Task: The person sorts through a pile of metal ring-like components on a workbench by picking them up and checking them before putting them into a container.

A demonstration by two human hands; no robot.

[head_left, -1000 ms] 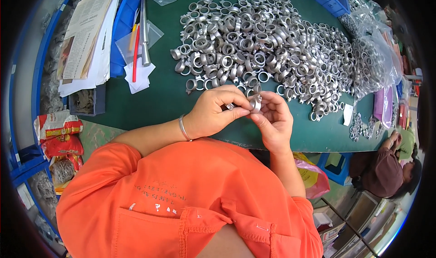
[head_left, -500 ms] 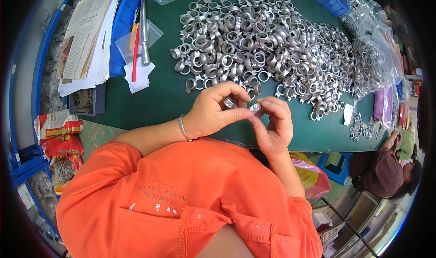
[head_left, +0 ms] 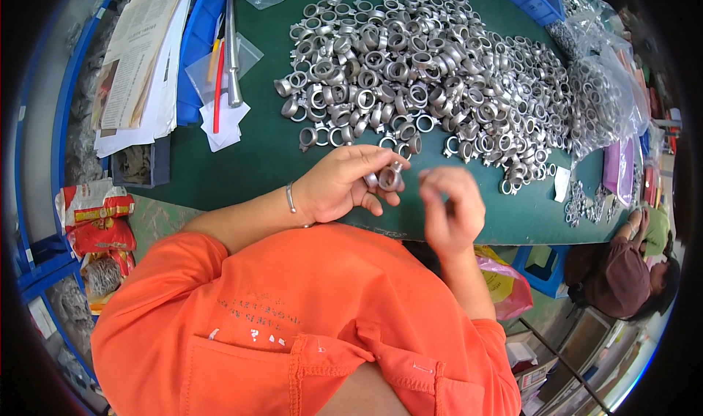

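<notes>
My left hand point(head_left: 338, 182), with a bangle on its wrist, is closed on two small grey metal rings at the table's near edge. One metal ring point(head_left: 389, 178) faces up at the fingertips, its round opening showing; the other point(head_left: 372, 181) sits deeper between the fingers. Just to the right, and apart from it, my right hand point(head_left: 454, 207) is raised with bent fingers. Motion smears its fingertips, and I cannot make out whether anything is in them. Beyond both hands spreads a big heap of similar metal rings point(head_left: 417, 68), many with a small stub on the side.
The rings lie on a green tabletop point(head_left: 242, 168). To the left are a blue bin point(head_left: 198, 50), papers point(head_left: 139, 57), a red pen point(head_left: 219, 86) and a metal rod point(head_left: 232, 50). A plastic bag of rings point(head_left: 604, 97) and purple basket point(head_left: 619, 171) stand right, near another person point(head_left: 615, 277).
My hands have come apart: the right has drawn back to the right, while the left has turned so that the rings' openings show. The heap looks the same.
</notes>
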